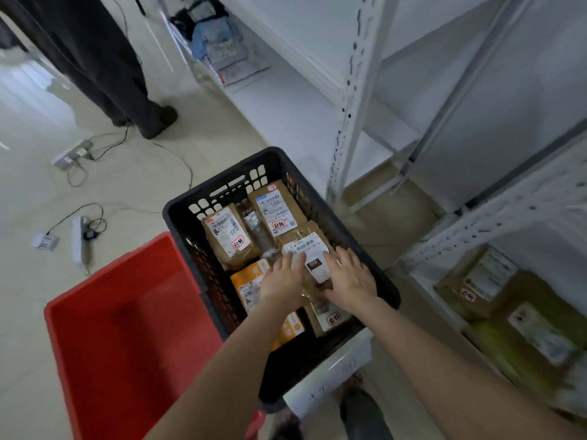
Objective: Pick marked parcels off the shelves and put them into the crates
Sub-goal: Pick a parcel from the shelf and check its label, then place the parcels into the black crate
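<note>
Step in hand: seating a parcel (pixel 314 260) in the black crate (pixel 219 182). It is a brown pack with a white label and a dark "010" tag, and it lies on top of the load at the near-right of the crate.

Left hand (pixel 281 281): fingers fairly straight, laid over the parcel's left edge and label. Not curled round it. I can't tell where the thumb sits.
Right hand (pixel 351 279): flat, fingers spread, palm down on the parcel's right side, thumb lying along its near edge. Reads as pressing, not a grip.

The crate already holds two brown parcels (pixel 227 238) at the back and an orange parcel (pixel 251 282) under the left wrist. The red crate (pixel 127 328) just to the left shows no parcels.

To do it well:
- Press flat, both palms even, so it beds on the packs below and doesn't rock.
- Keep the label face up and readable.
- Keep it inside the right wall, not riding the rim.
- Lift both hands straight up. A sideways drag would likely slide the soft pack.

More parcels (pixel 486 287) sit on the low shelf to the right, so the task looks part done.
</note>
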`<state>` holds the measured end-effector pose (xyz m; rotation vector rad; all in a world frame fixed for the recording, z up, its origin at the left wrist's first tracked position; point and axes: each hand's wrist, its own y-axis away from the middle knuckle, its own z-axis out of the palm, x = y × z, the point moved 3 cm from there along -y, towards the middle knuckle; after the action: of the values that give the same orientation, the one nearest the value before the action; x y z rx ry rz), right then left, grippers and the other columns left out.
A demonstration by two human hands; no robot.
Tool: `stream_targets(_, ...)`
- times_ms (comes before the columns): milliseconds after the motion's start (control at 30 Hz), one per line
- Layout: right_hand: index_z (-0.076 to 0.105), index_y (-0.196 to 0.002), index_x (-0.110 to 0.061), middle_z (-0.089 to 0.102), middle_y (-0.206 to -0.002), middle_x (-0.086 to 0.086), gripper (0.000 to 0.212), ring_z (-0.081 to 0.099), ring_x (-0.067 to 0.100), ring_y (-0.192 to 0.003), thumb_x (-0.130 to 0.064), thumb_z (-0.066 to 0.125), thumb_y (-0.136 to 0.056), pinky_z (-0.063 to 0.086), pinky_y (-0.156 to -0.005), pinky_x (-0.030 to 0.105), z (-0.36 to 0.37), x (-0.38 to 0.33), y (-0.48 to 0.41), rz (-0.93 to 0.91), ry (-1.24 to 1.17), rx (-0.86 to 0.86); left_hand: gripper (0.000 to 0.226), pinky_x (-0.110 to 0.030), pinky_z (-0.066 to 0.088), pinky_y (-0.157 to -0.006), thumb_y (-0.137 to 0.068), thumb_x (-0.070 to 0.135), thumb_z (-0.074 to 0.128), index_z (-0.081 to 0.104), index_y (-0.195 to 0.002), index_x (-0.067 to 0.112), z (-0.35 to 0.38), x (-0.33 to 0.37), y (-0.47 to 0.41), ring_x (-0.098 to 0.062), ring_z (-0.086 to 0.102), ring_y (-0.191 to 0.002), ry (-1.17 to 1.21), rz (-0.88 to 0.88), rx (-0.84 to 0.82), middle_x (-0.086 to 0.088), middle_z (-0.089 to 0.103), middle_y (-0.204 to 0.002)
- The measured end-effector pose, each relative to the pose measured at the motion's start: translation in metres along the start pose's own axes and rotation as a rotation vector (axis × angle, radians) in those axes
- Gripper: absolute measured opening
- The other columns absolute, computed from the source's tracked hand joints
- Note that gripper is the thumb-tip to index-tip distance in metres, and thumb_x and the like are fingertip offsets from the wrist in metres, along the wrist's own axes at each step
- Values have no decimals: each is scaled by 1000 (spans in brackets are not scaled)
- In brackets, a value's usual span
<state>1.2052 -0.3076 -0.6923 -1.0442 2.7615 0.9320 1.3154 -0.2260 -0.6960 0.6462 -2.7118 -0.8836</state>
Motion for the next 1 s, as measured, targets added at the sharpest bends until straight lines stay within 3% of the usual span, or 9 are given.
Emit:
stream_targets(133, 13, -151, -28, 9, -160, 5, 84, 4, 28, -148, -41, 65, -87, 20, -117, 44, -9, 8, 52, 131, -79, 82, 100, -44, 27, -113, -86, 44, 65, -5, -153, 23, -23, 21, 31, -30, 9, -147, -83, 138, 36, -8, 1, -160)
stream_targets(267, 17, -150, -24, 18, -155, 7, 85, 14, 29, -145, -43, 67, -84, 30, -112, 45, -25, 19, 113, 263, -113, 186, 99, -45, 28, -112, -85, 44, 65, -3, -153, 22, -46, 53, 58, -30, 12, -146, -153, 258, 88, -10, 4, -160)
stream_targets(367, 22, -148, -22, 27, -147, 8, 82, 25, 28, -138, -41, 69, -83, 36, -106, 43, -47, 40, 160, 351, -111, 309, 100, -43, 33, -110, -83, 41, 69, 2, -153, 21, -68, 93, 82, -30, 18, -144, -187, 388, 172, -11, 12, -158)
stream_targets(533, 27, -145, -22, 29, -147, 8, 77, 25, 29, -139, -43, 67, -83, 36, -107, 43, -76, 83, 236, 491, -104, 424, 94, -41, 37, -105, -85, 44, 65, 5, -153, 20, -93, 167, 132, -31, 27, -139, -253, 579, 290, -12, 20, -154)
stream_targets(667, 30, -144, -20, 33, -143, 7, 75, 28, 28, -135, -44, 66, -82, 36, -106, 40, -92, 110, 301, 553, -109, 531, 88, -42, 36, -105, -86, 44, 64, 10, -151, 21, -108, 221, 182, -29, 27, -140, -301, 654, 342, -10, 18, -155)
stream_targets(833, 22, -149, -20, 21, -154, 8, 79, 14, 30, -145, -42, 64, -86, 26, -113, 43, -114, 134, 389, 595, -104, 619, 86, -42, 39, -103, -83, 42, 68, 16, -149, 20, -125, 280, 254, -28, 30, -138, -366, 703, 464, -8, 22, -153)
stream_targets(933, 24, -148, -21, 23, -152, 8, 75, 19, 28, -142, -42, 63, -87, 27, -112, 41, -131, 145, 448, 605, -85, 722, 87, -43, 37, -105, -85, 43, 65, 13, -151, 20, -140, 313, 303, -27, 24, -142, -380, 741, 544, -8, 15, -157)
stream_targets(1000, 28, -146, -20, 28, -148, 9, 73, 25, 28, -138, -43, 63, -86, 31, -108, 40, -144, 150, 484, 611, -60, 777, 84, -41, 37, -104, -84, 46, 65, 19, -148, 18, -150, 334, 336, -27, 29, -138, -382, 780, 630, -10, 24, -152)
